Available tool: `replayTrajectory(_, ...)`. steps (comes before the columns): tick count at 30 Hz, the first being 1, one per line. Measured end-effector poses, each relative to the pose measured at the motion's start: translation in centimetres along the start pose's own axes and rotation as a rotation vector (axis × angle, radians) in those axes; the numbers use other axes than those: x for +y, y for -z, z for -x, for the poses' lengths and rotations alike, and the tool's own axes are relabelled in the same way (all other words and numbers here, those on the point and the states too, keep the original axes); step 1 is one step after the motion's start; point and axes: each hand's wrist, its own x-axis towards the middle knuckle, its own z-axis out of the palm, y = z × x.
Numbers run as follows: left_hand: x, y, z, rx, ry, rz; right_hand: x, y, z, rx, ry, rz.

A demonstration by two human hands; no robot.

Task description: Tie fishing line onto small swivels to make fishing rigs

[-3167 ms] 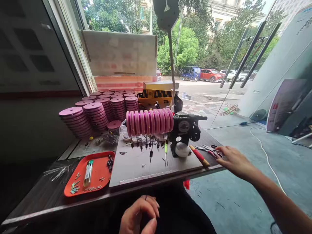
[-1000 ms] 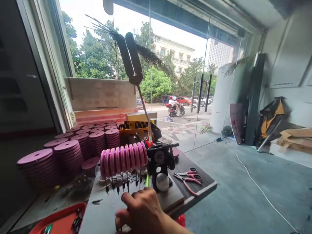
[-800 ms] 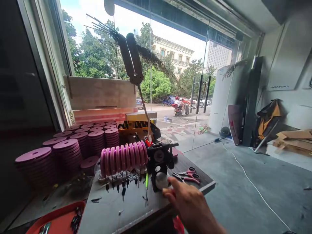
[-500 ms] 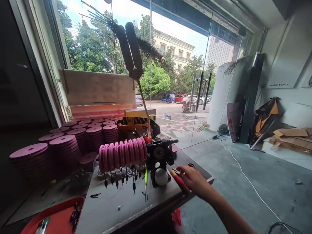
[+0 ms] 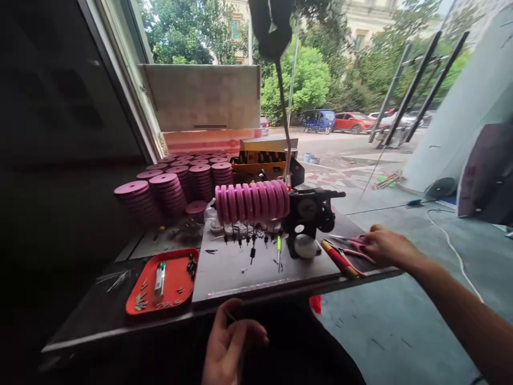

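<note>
My right hand [image 5: 387, 246] is closed around the pink handles of a pair of scissors [image 5: 360, 241] at the table's right end. Beside it lie pliers with pink handles [image 5: 355, 253] and a tool with a red and yellow handle [image 5: 340, 259]. My left hand [image 5: 234, 342] is held over my lap, in front of the table edge, with fingers curled; a thin pale strand seems to show between them, too fine to name. Beyond, a row of pink foam spools [image 5: 252, 202] sits on a black clamp-like holder [image 5: 306, 208], with small black pieces [image 5: 252, 252] hanging from threads.
An orange tray [image 5: 136, 297] with small parts stands at the left. Stacked pink discs [image 5: 170, 192] fill the back left. A green-handled tool [image 5: 279, 244] lies on the table mat [image 5: 228, 275]. A lamp-like stand [image 5: 282, 96] rises behind the spools.
The view has turned down and to the left, bringing more of the tray in. My left hand has appeared. My right hand has moved away from the red and yellow handle, to the scissors.
</note>
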Motion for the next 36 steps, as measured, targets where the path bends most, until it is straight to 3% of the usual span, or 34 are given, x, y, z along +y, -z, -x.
replayTrajectory(3, 0.0, 0.1, 0.3, -0.042, 0.033, -0.012, 1.8, 0.1, 2.5, 0.082, -0.043, -0.020)
replayTrajectory(4, 0.0, 0.1, 0.4, -0.045, 0.041, -0.015, 1.8, 0.1, 3.8, 0.191, -0.114, -0.095)
replayTrajectory(5, 0.0, 0.1, 0.5, -0.047, 0.049, -0.016, 1.3, -0.1, 5.3, 0.252, -0.072, -0.211)
replayTrajectory(6, 0.1, 0.1, 0.5, -0.051, 0.058, -0.012, 0.1, -0.3, 7.0, 0.257, -0.008, -0.365)
replayTrajectory(8, 0.4, 0.0, 0.7, -0.065, 0.080, 0.001, -3.9, -0.6, 10.3, 0.048, 0.273, -0.619)
replayTrajectory(11, 0.8, -0.1, 1.0, -0.080, 0.093, 0.005, -10.7, -0.9, 13.2, -0.072, 0.582, -0.627)
replayTrajectory(13, 1.0, -0.1, 1.0, -0.081, 0.061, -0.019, -13.6, -1.0, 13.4, -0.018, 0.630, -0.577)
replayTrajectory(15, 1.1, 0.0, 1.1, -0.076, -0.003, -0.069, -14.7, -0.9, 12.6, 0.027, 0.658, -0.503)
replayTrajectory(20, 1.0, 0.5, 1.0, -0.055, -0.177, -0.248, -14.9, -0.1, 10.6, 0.021, 0.723, -0.364)
replayTrajectory(24, 0.9, 0.7, 1.0, -0.071, -0.213, -0.311, -15.5, 0.8, 10.2, -0.024, 0.772, -0.352)
replayTrajectory(27, 0.9, 0.7, 1.0, -0.084, -0.150, -0.249, -16.0, 1.2, 10.4, -0.106, 0.797, -0.345)
replayTrajectory(30, 1.0, 0.8, 0.9, -0.118, 0.027, -0.058, -16.4, 1.1, 10.8, -0.179, 0.809, -0.352)
replayTrajectory(36, 1.0, 1.1, 0.5, -0.200, 0.222, 0.171, -16.4, 0.1, 11.0, -0.200, 0.789, -0.326)
